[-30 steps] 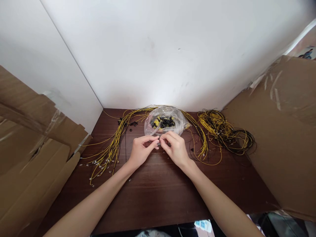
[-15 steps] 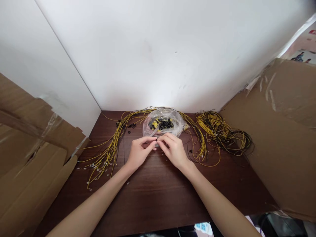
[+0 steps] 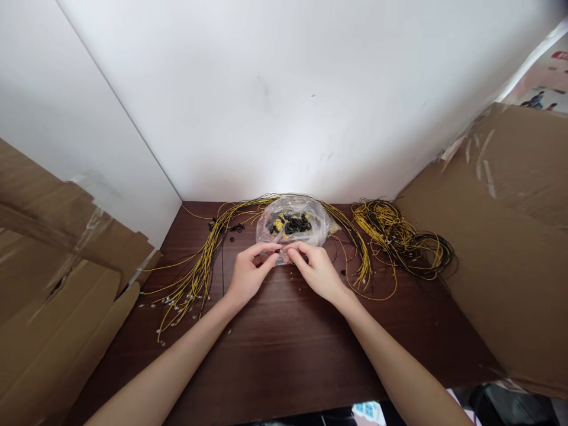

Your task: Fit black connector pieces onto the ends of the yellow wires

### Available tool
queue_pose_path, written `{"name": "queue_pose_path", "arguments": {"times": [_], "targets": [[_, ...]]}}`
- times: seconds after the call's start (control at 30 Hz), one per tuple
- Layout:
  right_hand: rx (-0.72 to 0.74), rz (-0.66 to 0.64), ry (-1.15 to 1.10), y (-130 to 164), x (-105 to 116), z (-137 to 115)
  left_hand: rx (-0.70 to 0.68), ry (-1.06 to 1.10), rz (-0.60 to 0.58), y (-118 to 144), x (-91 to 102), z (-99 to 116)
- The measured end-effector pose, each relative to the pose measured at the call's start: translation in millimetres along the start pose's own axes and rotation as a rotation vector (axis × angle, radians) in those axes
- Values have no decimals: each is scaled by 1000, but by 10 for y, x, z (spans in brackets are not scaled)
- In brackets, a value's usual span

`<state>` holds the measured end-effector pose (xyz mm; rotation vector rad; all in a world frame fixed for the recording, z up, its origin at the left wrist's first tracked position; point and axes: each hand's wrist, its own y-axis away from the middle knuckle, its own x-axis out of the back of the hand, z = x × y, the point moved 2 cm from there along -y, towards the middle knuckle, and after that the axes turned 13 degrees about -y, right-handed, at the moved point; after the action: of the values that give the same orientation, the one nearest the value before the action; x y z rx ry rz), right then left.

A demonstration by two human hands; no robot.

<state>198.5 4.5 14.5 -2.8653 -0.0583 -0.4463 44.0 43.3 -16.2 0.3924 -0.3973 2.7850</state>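
Observation:
My left hand (image 3: 248,273) and my right hand (image 3: 316,271) meet fingertip to fingertip over the dark wooden table (image 3: 284,349). They pinch a small part between them, too small to make out. Just behind the fingers lies a clear plastic bag (image 3: 293,225) holding several black and yellow small parts. A long bundle of yellow wires (image 3: 200,266) arcs from the left of the table, behind the bag, and down to the right of my right hand.
A tangled coil of yellow and black wires (image 3: 402,239) lies at the back right. Several loose black parts (image 3: 235,228) lie left of the bag. Cardboard sheets (image 3: 57,296) flank the left side, and a large cardboard panel (image 3: 510,236) stands at the right. A white wall stands behind.
Both hands stay together in front of the bag with only slight finger movement. The view has shifted a little.

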Motion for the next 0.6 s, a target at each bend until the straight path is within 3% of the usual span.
{"name": "queue_pose_path", "arguments": {"times": [0.23,0.6], "targets": [[-99,-8,-138,-6,-9,63,-109,-91,-17,15,23,90],[-123,-9,-165,-10,10,80,-135,-61,-23,9,17,80]]}}
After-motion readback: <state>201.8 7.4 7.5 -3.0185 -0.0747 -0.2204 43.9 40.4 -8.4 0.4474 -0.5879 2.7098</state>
